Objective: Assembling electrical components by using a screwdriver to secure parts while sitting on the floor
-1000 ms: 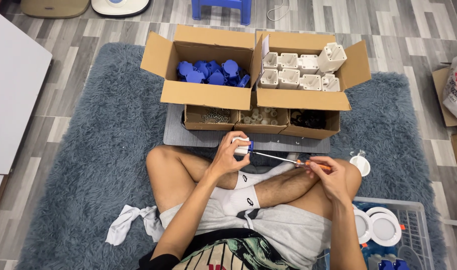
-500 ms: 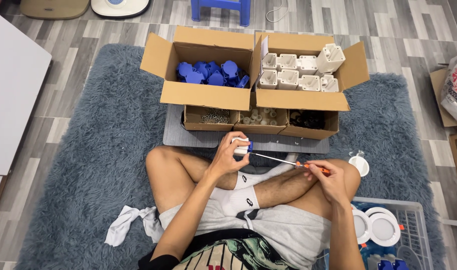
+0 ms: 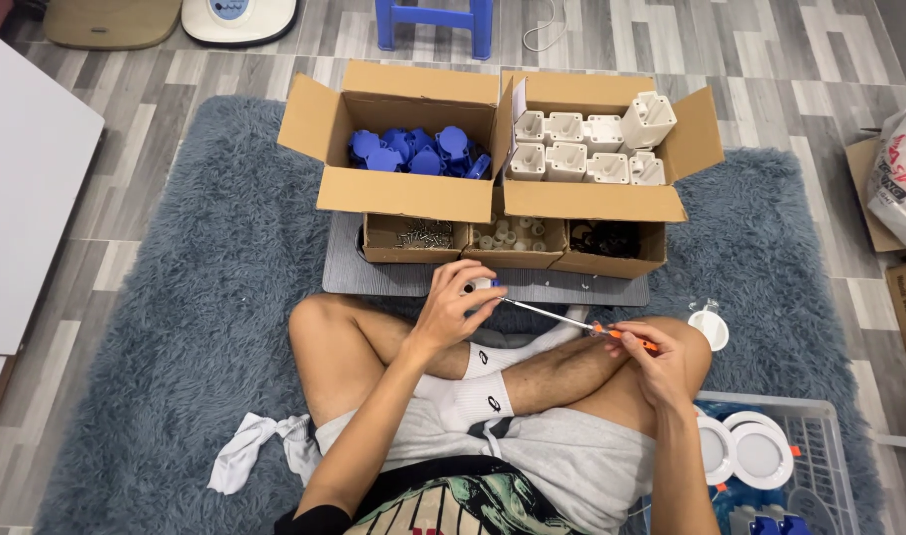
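Left hand [image 3: 453, 307] is curled shut around a small white part [image 3: 480, 285] with a bit of blue at its edge, held above the crossed legs, near the front edge of the grey board [image 3: 374, 277]. The right hand [image 3: 651, 362] is closed on the orange handle of a thin screwdriver [image 3: 557, 316], whose shaft runs left so the tip sits at the part.

Risks, as I judge them — the part is pinched in fingers only, with nothing bracing it, so a hard push or a tip that skips out could jab the left palm or the bare leg just below. A loosened screw could drop into the shaggy blue-grey rug [image 3: 175, 297] and be hard to find. The long shaft gives leverage, so a wobble at the handle could strip the head.

Against the earlier frames — barely anything differs: both hands hold the same grip and the shaft's angle looks much the same. Far side: box of blue parts [image 3: 413, 151] left, box of white housings [image 3: 587, 144] right, unchanged.
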